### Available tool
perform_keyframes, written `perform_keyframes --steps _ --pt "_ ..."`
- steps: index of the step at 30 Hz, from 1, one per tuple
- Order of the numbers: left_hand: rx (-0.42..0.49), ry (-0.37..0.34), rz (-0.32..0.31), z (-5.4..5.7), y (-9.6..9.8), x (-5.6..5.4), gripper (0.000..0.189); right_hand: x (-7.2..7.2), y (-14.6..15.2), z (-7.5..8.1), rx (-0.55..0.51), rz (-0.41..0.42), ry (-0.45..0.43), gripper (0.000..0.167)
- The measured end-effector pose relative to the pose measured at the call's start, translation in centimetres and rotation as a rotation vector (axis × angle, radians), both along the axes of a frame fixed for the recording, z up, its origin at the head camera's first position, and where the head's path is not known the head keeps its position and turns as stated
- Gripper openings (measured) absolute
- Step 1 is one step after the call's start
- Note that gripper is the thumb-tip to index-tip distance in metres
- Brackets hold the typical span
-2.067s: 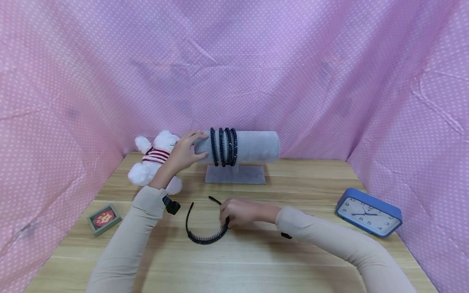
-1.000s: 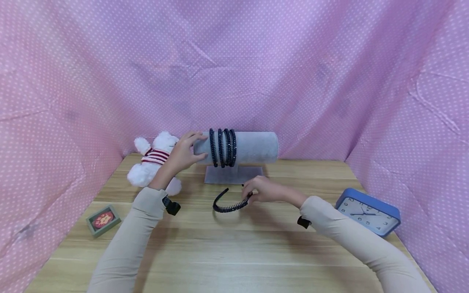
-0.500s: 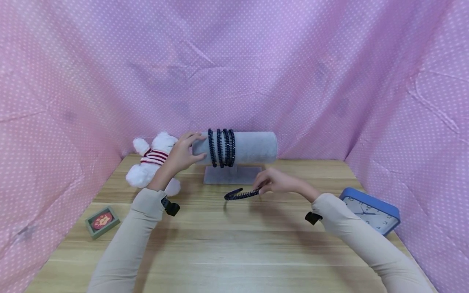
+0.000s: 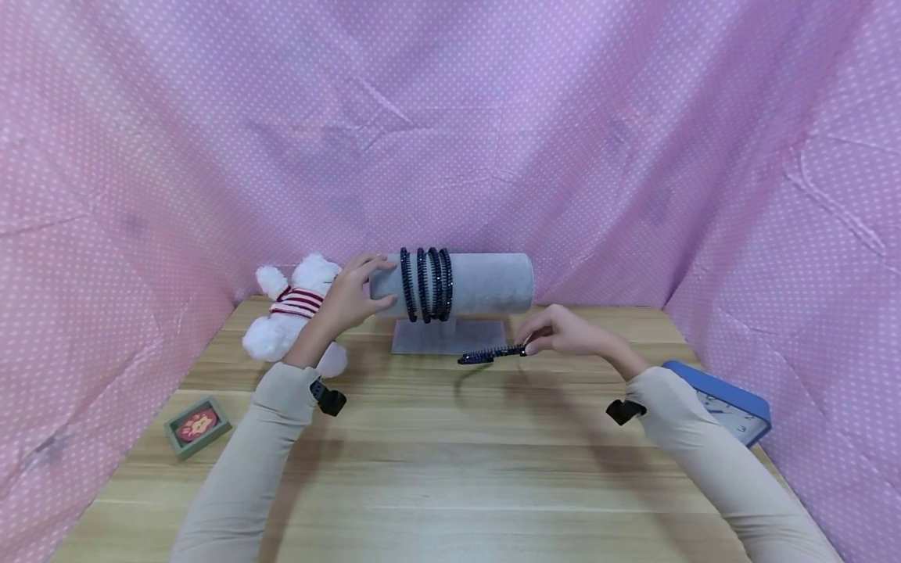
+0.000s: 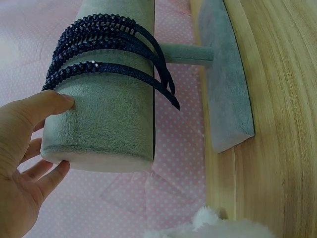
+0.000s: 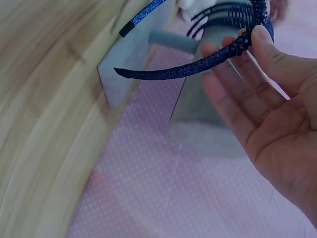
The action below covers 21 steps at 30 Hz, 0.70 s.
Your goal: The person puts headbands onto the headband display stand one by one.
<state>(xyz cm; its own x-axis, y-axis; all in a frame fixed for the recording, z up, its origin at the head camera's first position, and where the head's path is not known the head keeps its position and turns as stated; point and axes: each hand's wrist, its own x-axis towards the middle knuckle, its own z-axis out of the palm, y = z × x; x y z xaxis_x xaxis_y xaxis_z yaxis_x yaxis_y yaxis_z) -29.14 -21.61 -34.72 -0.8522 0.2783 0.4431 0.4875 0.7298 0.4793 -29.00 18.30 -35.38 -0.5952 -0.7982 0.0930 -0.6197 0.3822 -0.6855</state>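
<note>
My right hand [image 4: 566, 331] pinches a dark blue beaded headband [image 4: 493, 354] between thumb and fingers, above the table and in front of the stand's right half. In the right wrist view the headband's two tips [image 6: 130, 29] point away from the hand, toward the stand. A grey plush headband display stand [image 4: 493, 283] has a horizontal roll on a post and flat base. Several similar headbands [image 5: 94, 47] hang around its left half. At the roll's left end my left hand [image 4: 349, 293] grips it, thumb in front and fingers behind.
A white plush toy [image 4: 299, 301] in a striped shirt sits left of the stand. Near the left table edge lies a small green frame [image 4: 198, 427]. A blue clock [image 4: 735, 407] stands at the right, partly behind the right sleeve. Pink dotted cloth [image 4: 450, 141] hangs behind.
My right hand has lifted the headband off the table and carried it right and toward the stand, turning it from a U seen from above to nearly edge-on. My left hand stays put.
</note>
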Motion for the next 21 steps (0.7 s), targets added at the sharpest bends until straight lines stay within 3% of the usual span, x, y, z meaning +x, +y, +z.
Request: perform_keyframes --steps 10,21 --pt "0.005 0.003 -0.005 0.0 0.0 0.2 0.054 -0.9 3.7 1.1 0.018 -0.150 0.016 0.016" --pt "0.005 0.021 -0.004 0.0 0.0 0.2 0.054 -1.5 7.6 2.3 -0.001 -0.252 -0.154 0.024"
